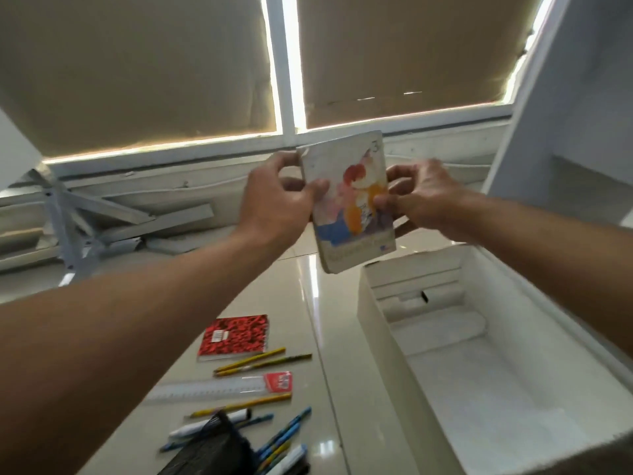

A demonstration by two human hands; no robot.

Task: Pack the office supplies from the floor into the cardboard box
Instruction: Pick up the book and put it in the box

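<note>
Holding a small illustrated book (349,200) upright in the air, the person grips it from both sides. The left hand (277,197) pinches the left edge, thumb on the cover and fingers behind. The right hand (421,197) pinches the right edge in much the same way. This two-sided hold keeps the cover facing the person, probably to check it or square it up before lowering it.

The book hangs above the floor (318,286), beside the far left corner of the open cardboard box (373,323) and clear of its rim, so it is not yet packed. The visible inside of the box shows only white surfaces, so the job looks barely begun. A flat book is a sensible first layer.

The other supplies lie on the floor just left of the box, likely within easy reach: a red notebook (234,335), yellow pencils (250,359), a clear ruler (205,389), blue pens (287,426), a white marker (205,426) and a black mesh holder (212,450) at the bottom edge.
</note>
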